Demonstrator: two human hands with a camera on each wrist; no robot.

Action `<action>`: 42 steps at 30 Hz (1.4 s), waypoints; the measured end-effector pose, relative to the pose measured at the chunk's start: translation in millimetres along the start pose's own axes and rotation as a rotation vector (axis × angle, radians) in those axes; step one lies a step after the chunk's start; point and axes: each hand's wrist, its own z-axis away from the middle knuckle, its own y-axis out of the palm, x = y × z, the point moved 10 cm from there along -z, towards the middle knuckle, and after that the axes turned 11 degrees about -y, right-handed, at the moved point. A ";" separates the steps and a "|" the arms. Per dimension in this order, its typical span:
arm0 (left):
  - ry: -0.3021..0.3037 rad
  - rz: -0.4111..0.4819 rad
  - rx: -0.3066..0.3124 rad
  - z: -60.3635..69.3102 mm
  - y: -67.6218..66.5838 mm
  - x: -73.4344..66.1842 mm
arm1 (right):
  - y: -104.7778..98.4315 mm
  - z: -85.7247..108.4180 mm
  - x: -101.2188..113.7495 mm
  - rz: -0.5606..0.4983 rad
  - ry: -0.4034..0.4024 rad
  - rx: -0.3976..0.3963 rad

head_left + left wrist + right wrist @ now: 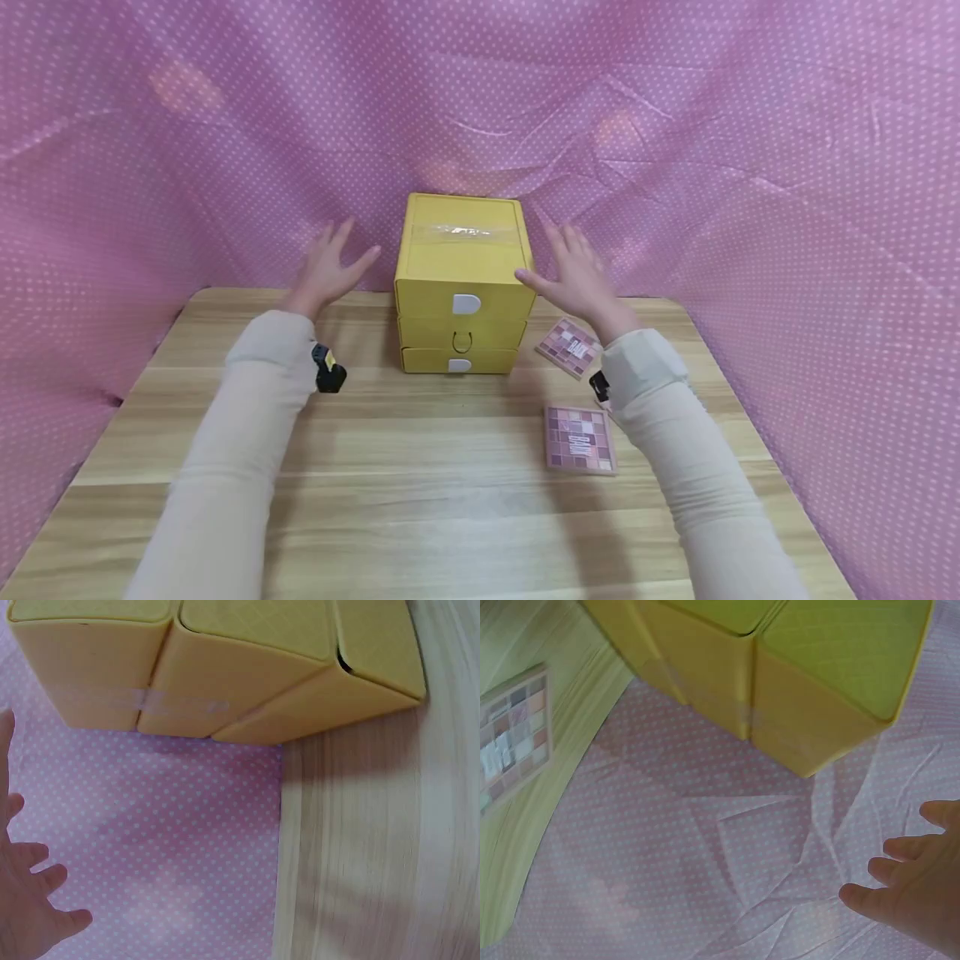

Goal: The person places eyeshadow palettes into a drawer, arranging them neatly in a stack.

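Note:
A yellow three-drawer box point(461, 267) stands at the back of the wooden table, with clear tape across its top. White tabs show on the top and bottom drawers, and a thin loop hangs on the middle one. To its left my left hand point(327, 267) is raised, fingers spread, apart from the box. My right hand point(576, 279) is held up on the other side, fingers extended and holding nothing; its thumb overlaps the box's edge in the head view, but the right wrist view shows the hand apart from the yellow drawers point(817, 667).
Two square eyeshadow palettes lie on the table to the right: one palette point(570, 347) turned at an angle below my right hand, another palette point(580, 440) nearer the front. Pink dotted cloth point(300, 108) hangs around the back and sides of the wooden table point(420, 500).

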 end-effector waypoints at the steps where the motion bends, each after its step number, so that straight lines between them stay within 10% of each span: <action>1: 0.001 0.019 0.000 -0.5 0.0 -1.2 | -0.2 -0.3 2.1 -0.007 -0.003 -0.007; 8: 0.030 0.218 0.013 -5.5 4.1 -8.3 | 0.2 0.7 16.8 -0.093 -0.027 -0.082; 19: -0.083 0.506 0.128 -7.8 15.8 -11.2 | -1.1 10.1 38.6 -0.207 -0.103 -0.278; 33: -0.122 0.779 0.167 -7.1 29.1 -24.8 | 15.8 37.2 37.0 -0.640 -0.096 -0.597; 42: -0.123 0.853 0.226 -6.4 37.5 -31.9 | 62.2 41.7 23.7 -0.913 0.029 -0.650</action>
